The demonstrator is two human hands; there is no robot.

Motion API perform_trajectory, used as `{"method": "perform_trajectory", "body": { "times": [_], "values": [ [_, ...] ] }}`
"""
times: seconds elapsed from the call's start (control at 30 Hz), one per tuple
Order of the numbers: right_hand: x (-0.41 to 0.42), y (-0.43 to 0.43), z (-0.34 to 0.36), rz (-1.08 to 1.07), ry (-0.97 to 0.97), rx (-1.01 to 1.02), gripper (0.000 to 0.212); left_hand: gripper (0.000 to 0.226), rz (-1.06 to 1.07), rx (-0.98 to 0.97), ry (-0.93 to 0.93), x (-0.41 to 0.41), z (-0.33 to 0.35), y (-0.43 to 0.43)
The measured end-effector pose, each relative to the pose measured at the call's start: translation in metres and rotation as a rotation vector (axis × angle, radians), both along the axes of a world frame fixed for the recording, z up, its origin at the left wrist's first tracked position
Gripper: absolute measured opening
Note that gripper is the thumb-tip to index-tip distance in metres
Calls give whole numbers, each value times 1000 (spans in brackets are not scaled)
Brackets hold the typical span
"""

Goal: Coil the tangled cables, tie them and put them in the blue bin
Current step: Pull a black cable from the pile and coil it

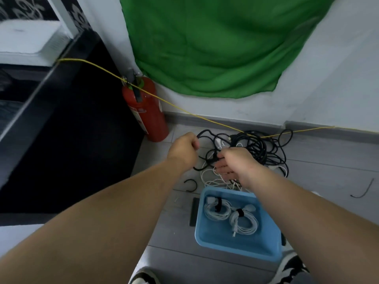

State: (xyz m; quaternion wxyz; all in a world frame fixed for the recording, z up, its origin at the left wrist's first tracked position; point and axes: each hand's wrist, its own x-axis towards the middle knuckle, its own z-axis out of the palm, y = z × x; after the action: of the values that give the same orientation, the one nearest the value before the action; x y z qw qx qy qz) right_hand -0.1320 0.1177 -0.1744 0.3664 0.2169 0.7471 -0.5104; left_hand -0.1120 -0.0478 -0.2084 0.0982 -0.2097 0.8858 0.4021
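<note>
Down on grey floor by wall: tangled cables, black and white heap, spread sideways along skirting, just beyond blue bin. Across heap runs yellow cord, passing red fire extinguisher; its label too blurred to read. Now left hand fisted round black cable, loop arching toward wall. Over heap, right hand, fingers fairly straight, pointing left, touching cable; grip, cannot tell. Two tied white coils lie flat in bin.

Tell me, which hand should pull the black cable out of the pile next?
Probably the left hand: its fingers curl round the black cable, while the right hand looks open and grips nothing.
</note>
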Motion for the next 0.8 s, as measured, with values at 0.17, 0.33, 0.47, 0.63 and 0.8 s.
{"method": "perform_trajectory", "body": {
  "times": [0.17,0.33,0.47,0.63,0.8],
  "values": [
    [-4,4,70,22,102,-30,57,36,-273,-50,203,-13,102,26],
    [-6,22,158,-126,248,-274,72,30,-353,-138,451,-7,228,51],
    [-2,34,218,-326,341,-567,73,28,-416,-119,658,14,300,56],
    [14,43,263,-427,460,-629,45,25,-508,-133,822,57,323,54],
    [33,48,263,-397,505,-759,12,25,-524,-107,612,73,297,47]
  ]
}}
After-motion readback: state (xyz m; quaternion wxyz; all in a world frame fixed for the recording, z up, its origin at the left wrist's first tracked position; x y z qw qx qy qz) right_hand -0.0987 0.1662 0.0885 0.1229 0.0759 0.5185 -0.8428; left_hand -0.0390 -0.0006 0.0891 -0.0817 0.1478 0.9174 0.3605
